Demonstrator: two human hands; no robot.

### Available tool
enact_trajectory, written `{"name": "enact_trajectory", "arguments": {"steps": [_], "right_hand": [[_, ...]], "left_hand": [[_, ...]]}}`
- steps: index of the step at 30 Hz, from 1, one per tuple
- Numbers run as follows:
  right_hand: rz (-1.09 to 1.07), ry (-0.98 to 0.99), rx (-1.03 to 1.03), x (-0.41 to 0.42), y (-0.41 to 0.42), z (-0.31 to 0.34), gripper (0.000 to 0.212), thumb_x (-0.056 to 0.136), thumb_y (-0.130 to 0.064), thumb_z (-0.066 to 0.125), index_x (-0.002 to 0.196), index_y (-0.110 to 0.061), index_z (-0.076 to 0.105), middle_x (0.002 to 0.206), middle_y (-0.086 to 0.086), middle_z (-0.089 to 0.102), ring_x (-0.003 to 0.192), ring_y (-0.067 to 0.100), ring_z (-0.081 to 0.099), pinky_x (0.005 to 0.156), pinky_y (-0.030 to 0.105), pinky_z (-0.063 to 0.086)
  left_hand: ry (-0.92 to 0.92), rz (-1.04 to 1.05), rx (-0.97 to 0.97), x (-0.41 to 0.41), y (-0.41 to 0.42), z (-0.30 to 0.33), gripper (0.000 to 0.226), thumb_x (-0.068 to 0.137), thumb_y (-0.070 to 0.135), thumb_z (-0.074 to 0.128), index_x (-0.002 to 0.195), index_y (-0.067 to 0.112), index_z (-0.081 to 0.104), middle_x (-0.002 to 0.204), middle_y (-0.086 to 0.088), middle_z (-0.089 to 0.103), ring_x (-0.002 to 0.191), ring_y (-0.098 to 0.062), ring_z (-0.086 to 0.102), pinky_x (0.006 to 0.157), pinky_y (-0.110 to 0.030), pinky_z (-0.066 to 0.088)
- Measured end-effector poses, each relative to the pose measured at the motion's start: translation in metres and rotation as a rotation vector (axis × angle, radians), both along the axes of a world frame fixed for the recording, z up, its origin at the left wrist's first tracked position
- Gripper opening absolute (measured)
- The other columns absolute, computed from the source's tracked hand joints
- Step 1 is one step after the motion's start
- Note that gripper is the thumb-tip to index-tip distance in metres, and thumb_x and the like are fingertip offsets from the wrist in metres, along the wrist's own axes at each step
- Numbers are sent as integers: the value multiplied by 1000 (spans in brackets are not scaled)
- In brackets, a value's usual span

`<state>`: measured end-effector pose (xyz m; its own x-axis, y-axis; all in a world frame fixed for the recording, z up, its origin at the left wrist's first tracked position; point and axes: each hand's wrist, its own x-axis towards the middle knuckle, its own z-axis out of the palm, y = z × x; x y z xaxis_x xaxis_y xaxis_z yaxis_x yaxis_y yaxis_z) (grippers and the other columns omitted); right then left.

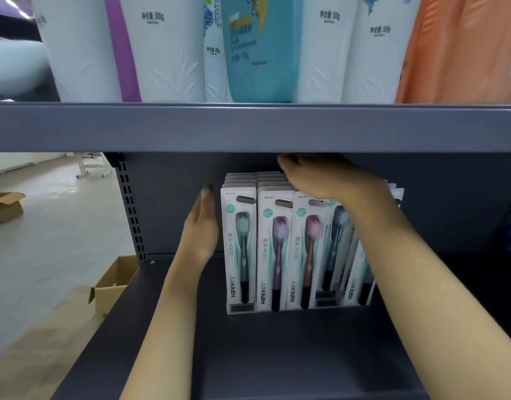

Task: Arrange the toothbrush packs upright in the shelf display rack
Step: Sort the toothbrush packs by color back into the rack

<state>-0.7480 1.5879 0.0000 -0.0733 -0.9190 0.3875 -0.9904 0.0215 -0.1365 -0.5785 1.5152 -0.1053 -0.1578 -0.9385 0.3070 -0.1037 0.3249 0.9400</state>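
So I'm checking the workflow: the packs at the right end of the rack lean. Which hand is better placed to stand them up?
The right hand, probably. It already rests over the pack tops, and its forearm crosses the leaning packs. The left hand is open beside the rack's far end, by the green pack.

Packs (274, 249) white-teal; brushes green, purple, pink, blue.
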Motion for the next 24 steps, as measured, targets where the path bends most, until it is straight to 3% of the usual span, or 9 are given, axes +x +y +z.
{"name": "enact_trajectory", "arguments": {"steps": [3, 6, 8, 11, 16, 20, 24], "right_hand": [[20, -110, -35, -18, 2, -4, 33, 101, -30, 27, 121, -17, 49, 141, 1, 48, 130, 22, 38, 111, 32, 27], [-16, -213, 133, -23, 5, -9, 45, 102, -38, 22, 135, -14, 41, 144, 7, 42, 123, 24, 44, 98, 29, 33], [-19, -294, 145, -23, 7, -10, 50, 101, -45, 19, 136, -18, 43, 143, 8, 44, 119, 24, 49, 93, 28, 34], [-21, -244, 79, -22, 8, -9, 49, 103, -40, 18, 137, -14, 40, 146, 10, 41, 130, 27, 39, 100, 28, 28], [-86, -69, 184, -16, 5, -15, 48, 102, -38, 14, 142, -20, 35, 152, 6, 32, 139, 26, 28, 114, 40, 21], [-122, -132, 188, -19, 2, -17, 50, 101, -42, 18, 136, -17, 44, 142, 12, 45, 120, 27, 45, 103, 36, 32], [-133, -133, 214, -16, 5, -15, 52, 101, -44, 19, 144, -21, 35, 154, 6, 29, 138, 27, 30, 113, 37, 24]], "left_hand": [[-308, 130, -498, -11, 26, 36, 53, 101, 37, 17, 145, 15, 35, 154, 0, 32, 144, -13, 20, 116, -30, 0], [-592, 142, -706, -27, 33, 56, 67, 90, 45, 9, 138, 17, 46, 147, 1, 43, 140, -16, 28, 117, -38, 1], [-802, 114, -700, -34, 34, 62, 59, 97, 45, 12, 137, 21, 49, 148, 5, 42, 143, -14, 24, 117, -42, -3], [-980, 75, -595, -34, 33, 66, 48, 104, 38, 16, 141, 26, 43, 150, 4, 40, 146, -12, 13, 117, -50, -8], [-1115, 33, -552, -30, 28, 64, 47, 104, 39, 13, 148, 33, 26, 156, 7, 28, 147, -14, 9, 114, -54, -10], [-1152, 12, -504, -30, 24, 65, 47, 104, 37, 11, 150, 33, 23, 158, 6, 24, 147, -18, 11, 115, -54, -10], [-1174, -13, -482, -29, 25, 66, 48, 104, 36, 11, 150, 32, 20, 158, 5, 21, 148, -19, 9, 115, -53, -10]]}}
